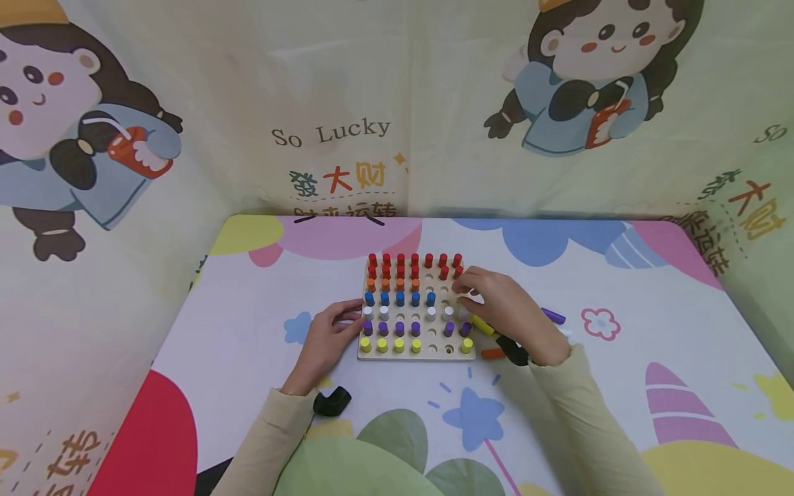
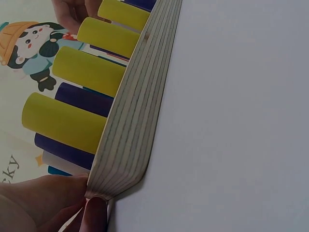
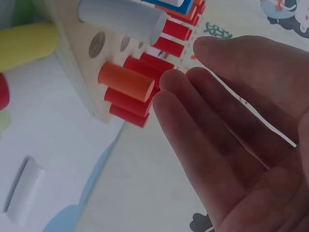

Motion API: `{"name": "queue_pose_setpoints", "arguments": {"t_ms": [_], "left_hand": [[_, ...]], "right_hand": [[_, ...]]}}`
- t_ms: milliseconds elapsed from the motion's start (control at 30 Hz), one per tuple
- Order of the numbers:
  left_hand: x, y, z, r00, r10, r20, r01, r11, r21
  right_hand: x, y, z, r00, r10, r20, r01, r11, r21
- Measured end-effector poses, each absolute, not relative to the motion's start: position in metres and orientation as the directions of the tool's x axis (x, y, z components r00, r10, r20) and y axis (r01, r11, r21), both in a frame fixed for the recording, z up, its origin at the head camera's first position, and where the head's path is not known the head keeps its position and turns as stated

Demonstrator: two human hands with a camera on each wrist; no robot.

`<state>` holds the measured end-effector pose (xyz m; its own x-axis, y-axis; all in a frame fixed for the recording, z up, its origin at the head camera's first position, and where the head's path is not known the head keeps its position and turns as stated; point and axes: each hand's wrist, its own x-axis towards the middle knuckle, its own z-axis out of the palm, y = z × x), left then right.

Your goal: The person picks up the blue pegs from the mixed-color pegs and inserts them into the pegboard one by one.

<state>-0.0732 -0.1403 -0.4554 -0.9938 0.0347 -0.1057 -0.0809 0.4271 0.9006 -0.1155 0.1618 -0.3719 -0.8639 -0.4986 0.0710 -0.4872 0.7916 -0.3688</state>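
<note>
A wooden pegboard [image 1: 417, 357] carries rows of red, orange, blue, white, purple and yellow pegs. At its left edge, my left hand [image 1: 329, 337] holds the board; the left wrist view has the thumb and a finger right at the corner, beside a yellow peg [image 2: 65, 123]. My right hand [image 1: 496, 300] hovers over the board's right edge, thumb apart from the fingers and nothing between them. In the right wrist view its fingertips are close to the top of an orange peg [image 3: 126, 81] standing in a hole. A white peg [image 3: 123, 20] stands nearby.
Right of the board lie loose pegs: a yellow one [image 1: 482, 325], an orange one [image 1: 493, 353] and a purple one [image 1: 553, 316]. A white peg [image 3: 26, 191] lies on the printed tabletop in the right wrist view. A patterned cloth wall [image 1: 446, 172] rises behind the table.
</note>
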Motion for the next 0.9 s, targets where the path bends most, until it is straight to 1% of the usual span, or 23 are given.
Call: {"name": "queue_pose_setpoints", "arguments": {"t_ms": [167, 500, 900], "left_hand": [[-0.074, -0.141, -0.456, -0.994, 0.035, -0.107, -0.082, 0.427, 0.901], [-0.073, -0.141, -0.454, -0.993, 0.039, -0.109, -0.083, 0.418, 0.905], [-0.074, -0.141, -0.453, -0.993, 0.027, -0.119, -0.096, 0.42, 0.902]], "right_hand": [[-0.112, 0.169, -0.374, -0.865, -0.495, 0.078, -0.485, 0.788, -0.378], [-0.108, 0.183, -0.377, -0.87, -0.486, 0.088, -0.483, 0.802, -0.352], [-0.102, 0.202, -0.377, -0.885, -0.462, 0.061, -0.448, 0.808, -0.382]]}}
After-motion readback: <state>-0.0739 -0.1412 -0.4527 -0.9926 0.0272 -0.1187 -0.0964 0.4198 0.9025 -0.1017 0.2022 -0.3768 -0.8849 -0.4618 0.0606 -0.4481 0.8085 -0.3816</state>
